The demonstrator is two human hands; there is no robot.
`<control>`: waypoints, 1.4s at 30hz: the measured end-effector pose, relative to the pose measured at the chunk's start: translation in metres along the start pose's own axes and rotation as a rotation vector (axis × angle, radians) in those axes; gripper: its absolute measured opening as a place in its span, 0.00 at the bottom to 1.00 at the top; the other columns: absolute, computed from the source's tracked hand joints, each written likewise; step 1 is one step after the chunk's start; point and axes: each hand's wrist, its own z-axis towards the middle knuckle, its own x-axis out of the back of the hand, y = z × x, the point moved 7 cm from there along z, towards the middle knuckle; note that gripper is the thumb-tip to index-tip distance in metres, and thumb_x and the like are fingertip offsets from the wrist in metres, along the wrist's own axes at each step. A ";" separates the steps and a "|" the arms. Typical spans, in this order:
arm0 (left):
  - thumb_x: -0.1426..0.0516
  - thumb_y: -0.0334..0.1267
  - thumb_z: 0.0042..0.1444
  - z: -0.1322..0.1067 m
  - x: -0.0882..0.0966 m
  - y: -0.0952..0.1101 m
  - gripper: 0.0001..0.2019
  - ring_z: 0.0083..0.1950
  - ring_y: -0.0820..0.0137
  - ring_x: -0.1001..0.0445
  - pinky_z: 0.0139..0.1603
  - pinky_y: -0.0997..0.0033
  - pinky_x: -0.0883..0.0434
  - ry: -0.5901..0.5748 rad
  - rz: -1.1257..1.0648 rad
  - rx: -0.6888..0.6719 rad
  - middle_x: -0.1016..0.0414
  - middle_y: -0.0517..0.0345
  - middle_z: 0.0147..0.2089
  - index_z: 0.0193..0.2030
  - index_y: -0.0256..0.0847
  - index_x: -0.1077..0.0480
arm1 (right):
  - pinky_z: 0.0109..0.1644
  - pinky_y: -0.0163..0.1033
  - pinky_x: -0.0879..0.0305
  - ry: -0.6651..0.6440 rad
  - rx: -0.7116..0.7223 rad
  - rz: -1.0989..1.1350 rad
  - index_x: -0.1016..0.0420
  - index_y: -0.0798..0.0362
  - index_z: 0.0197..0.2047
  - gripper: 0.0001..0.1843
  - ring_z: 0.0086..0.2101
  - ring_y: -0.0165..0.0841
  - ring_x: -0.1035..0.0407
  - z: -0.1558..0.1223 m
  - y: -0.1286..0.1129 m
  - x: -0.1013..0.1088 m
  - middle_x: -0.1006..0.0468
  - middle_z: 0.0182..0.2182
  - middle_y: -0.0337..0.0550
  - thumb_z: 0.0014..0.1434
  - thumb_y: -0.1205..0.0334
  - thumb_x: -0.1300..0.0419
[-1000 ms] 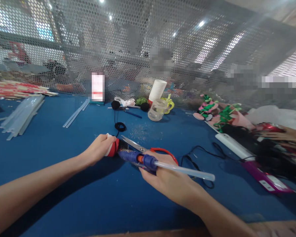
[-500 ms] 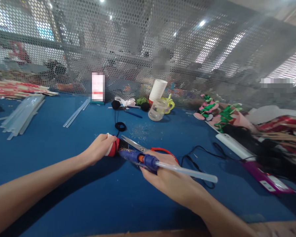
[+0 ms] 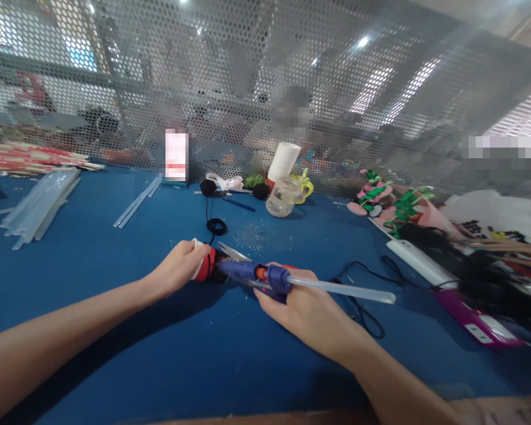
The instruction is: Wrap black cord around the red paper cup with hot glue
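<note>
Right now, the left hand [image 3: 179,268] is grasping a red-and-white cup [image 3: 202,265] tipped on its side above the blue table [image 3: 159,366], while the right hand [image 3: 312,313] is clasping a glue gun [image 3: 241,270] together with a pair of scissors [image 3: 233,252]. The gun is showing a smooth blue plastic body with an orange part inside, and a translucent, rod-like glue stick [image 3: 349,288] is jutting from its rear. Beside it the scissors are pointing their shiny metal blades toward the cup, a sliver of red handle showing behind. The cup is tapering gently, its pale rim sitting under the left fingers, its middle glowing red and its far end looking dark, with black strands crossing it; the nozzle is lying right at that dark end, though whether it is touching cannot be told. Soft black yarn [image 3: 209,225] is forming a small coil just beyond, its strand running back to a fuzzy black ball [image 3: 208,188]. Farther off, ribbed white paper cups [image 3: 285,158] are leaning in a stack behind a clear plastic jar [image 3: 279,200], and glossy glue sticks [image 3: 42,203] are lying heaped at the left. A phone [image 3: 177,153] is standing near the perforated metal screen [image 3: 230,59], its display blurred beyond reading.
</note>
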 end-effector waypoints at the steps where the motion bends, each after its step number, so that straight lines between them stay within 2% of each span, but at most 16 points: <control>1: 0.55 0.42 0.45 0.000 -0.001 0.000 0.12 0.17 0.77 0.50 0.18 0.76 0.51 -0.008 0.005 -0.006 0.49 0.66 0.15 0.17 0.37 0.43 | 0.25 0.32 0.45 0.000 -0.002 -0.014 0.36 0.53 0.27 0.04 0.20 0.26 0.41 0.000 0.000 0.000 0.34 0.20 0.36 0.50 0.65 0.50; 11: 0.55 0.43 0.46 -0.002 0.000 0.002 0.14 0.17 0.78 0.54 0.17 0.75 0.55 0.000 0.113 -0.051 0.54 0.67 0.15 0.15 0.39 0.49 | 0.24 0.33 0.45 0.099 -0.016 -0.130 0.35 0.54 0.25 0.07 0.20 0.28 0.40 0.004 0.009 0.003 0.33 0.19 0.37 0.50 0.62 0.50; 21: 0.57 0.43 0.48 -0.004 0.000 0.007 0.15 0.18 0.77 0.53 0.18 0.75 0.54 0.002 0.212 -0.070 0.54 0.66 0.14 0.14 0.40 0.51 | 0.22 0.31 0.46 0.072 -0.047 -0.061 0.38 0.55 0.22 0.07 0.19 0.26 0.43 0.013 0.011 0.003 0.35 0.16 0.36 0.49 0.63 0.50; 28: 0.57 0.42 0.48 -0.006 -0.001 0.011 0.15 0.18 0.77 0.53 0.19 0.75 0.54 -0.011 0.216 -0.099 0.53 0.66 0.15 0.15 0.40 0.52 | 0.19 0.30 0.48 0.055 -0.051 0.007 0.41 0.54 0.20 0.08 0.16 0.23 0.45 0.015 0.012 0.002 0.39 0.14 0.33 0.49 0.63 0.51; 35: 0.58 0.42 0.49 -0.008 -0.002 0.011 0.15 0.19 0.77 0.52 0.19 0.75 0.53 -0.014 0.244 -0.128 0.53 0.66 0.15 0.16 0.40 0.52 | 0.18 0.30 0.45 0.032 -0.111 0.098 0.42 0.54 0.18 0.10 0.13 0.24 0.42 0.020 0.011 0.001 0.38 0.10 0.33 0.48 0.63 0.50; 39: 0.58 0.43 0.49 -0.006 -0.001 0.009 0.15 0.19 0.77 0.52 0.19 0.75 0.53 -0.007 0.250 -0.128 0.52 0.66 0.15 0.16 0.40 0.52 | 0.16 0.30 0.44 0.002 -0.172 0.233 0.41 0.54 0.17 0.10 0.11 0.24 0.42 0.021 0.015 -0.002 0.38 0.09 0.33 0.47 0.62 0.48; 42: 0.58 0.43 0.49 -0.004 0.000 0.008 0.15 0.19 0.77 0.53 0.19 0.75 0.54 0.003 0.248 -0.115 0.53 0.66 0.15 0.15 0.40 0.51 | 0.14 0.29 0.44 -0.038 -0.228 0.382 0.38 0.55 0.22 0.08 0.10 0.23 0.43 0.021 0.024 -0.003 0.37 0.10 0.32 0.47 0.60 0.47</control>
